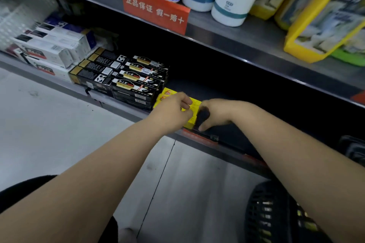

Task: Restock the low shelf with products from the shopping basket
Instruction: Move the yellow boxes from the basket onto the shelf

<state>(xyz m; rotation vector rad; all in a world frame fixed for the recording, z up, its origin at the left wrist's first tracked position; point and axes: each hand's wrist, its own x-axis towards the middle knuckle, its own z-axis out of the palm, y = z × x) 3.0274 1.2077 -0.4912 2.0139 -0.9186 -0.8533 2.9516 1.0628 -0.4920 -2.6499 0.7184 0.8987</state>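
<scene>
Yellow box (195, 104) lies at the front edge of the low shelf (233, 145), just beside the black boxes (128, 79) at its 10 o'clock. Left hand (173, 113) and right hand (216, 114) both grip it with curled fingers. Shopping basket (260, 213) stands at 5 o'clock.

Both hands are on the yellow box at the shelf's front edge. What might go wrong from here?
1. The yellow box sits near the low shelf's lip; if the left hand and right hand release early, it may slide off.
2. It lies close beside the black boxes; pushing it sideways could shift that stack.
</scene>
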